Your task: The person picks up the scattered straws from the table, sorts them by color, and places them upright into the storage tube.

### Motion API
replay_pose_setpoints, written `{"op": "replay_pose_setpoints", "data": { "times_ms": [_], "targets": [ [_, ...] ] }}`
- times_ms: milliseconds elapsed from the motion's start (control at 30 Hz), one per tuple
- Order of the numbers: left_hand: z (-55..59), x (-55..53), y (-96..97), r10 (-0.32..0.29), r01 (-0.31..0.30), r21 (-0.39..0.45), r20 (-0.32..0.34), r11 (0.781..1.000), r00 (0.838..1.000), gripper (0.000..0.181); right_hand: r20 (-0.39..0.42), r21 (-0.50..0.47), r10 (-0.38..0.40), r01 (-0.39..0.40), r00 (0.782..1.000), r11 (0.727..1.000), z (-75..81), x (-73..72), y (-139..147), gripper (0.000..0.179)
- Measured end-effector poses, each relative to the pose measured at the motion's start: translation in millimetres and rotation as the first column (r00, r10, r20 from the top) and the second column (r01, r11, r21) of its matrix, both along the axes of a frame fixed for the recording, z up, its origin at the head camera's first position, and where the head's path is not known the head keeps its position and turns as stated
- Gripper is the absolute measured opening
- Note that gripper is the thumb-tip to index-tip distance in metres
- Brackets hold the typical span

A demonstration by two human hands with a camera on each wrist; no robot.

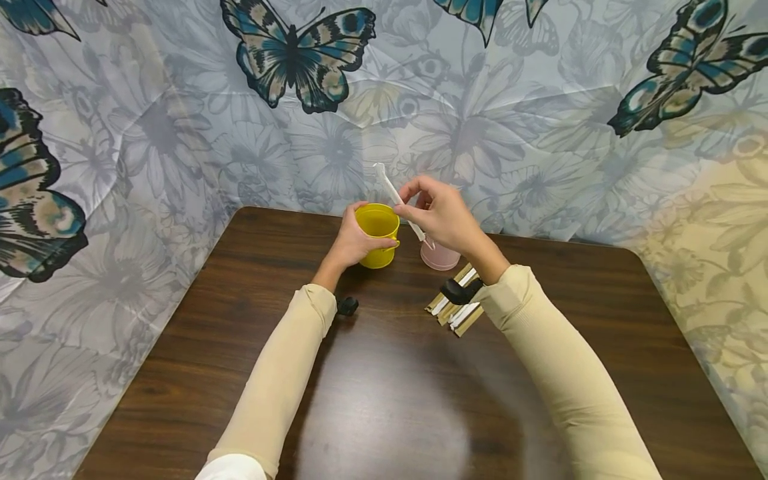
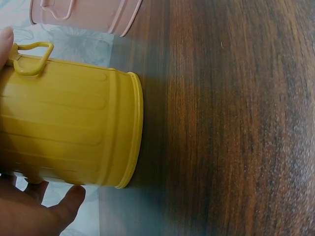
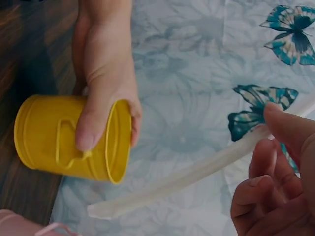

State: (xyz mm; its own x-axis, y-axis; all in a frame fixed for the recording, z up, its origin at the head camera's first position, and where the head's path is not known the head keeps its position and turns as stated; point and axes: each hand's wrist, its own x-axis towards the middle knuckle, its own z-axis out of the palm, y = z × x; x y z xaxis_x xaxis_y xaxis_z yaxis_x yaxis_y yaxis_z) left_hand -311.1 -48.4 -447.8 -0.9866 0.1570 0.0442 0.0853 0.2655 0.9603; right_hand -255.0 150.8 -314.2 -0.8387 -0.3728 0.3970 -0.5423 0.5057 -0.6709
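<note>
A small yellow metal bucket (image 1: pixel 376 259) with side handles stands upright toward the table's back edge. My left hand (image 1: pixel 353 241) grips it around the side, thumb across the front by a handle. The left wrist view shows the bucket's ribbed wall (image 2: pixel 74 118) with fingers below it. Between thumb and fingertips, my right hand (image 1: pixel 441 215) pinches a long white paper-wrapped straw (image 1: pixel 389 183) near its middle. The straw slants, its upper end to the left and its lower end over a pink bucket (image 1: pixel 440 258), which the right hand partly hides.
Several wrapped sticks (image 1: pixel 454 313), white and brown, lie side by side in front of the pink bucket, partly under the right wrist. The dark wooden table (image 1: pixel 240 373) ends at a butterfly-print cloth (image 1: pixel 336 147) behind the buckets.
</note>
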Motion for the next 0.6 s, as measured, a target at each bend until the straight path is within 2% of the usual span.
{"op": "replay_pose_setpoints", "data": {
  "times_ms": [167, 333, 600],
  "targets": [
    [-1.3, -1.1, -0.8, -0.011, 0.012, 0.019, -0.007, 1.0, 1.0, 0.113, 0.002, -0.039, -0.002, 0.002, 1.0, 0.999, 2.2, -10.6, -16, 0.016],
    [-1.8, -1.9, -2.5, -0.025, 0.025, 0.009, 0.001, 1.0, 1.0, 0.112, -0.03, -0.064, 0.025, -0.027, 0.999, 0.998, 3.0, -21.4, -32, 0.015],
    [-4.0, -5.3, -3.7, -0.048, 0.049, 0.02, -0.058, 0.999, 0.997, 0.106, -0.008, -0.033, 0.048, -0.048, 0.999, 0.998, -13.0, -35.4, -46, 0.016]
  ]
}}
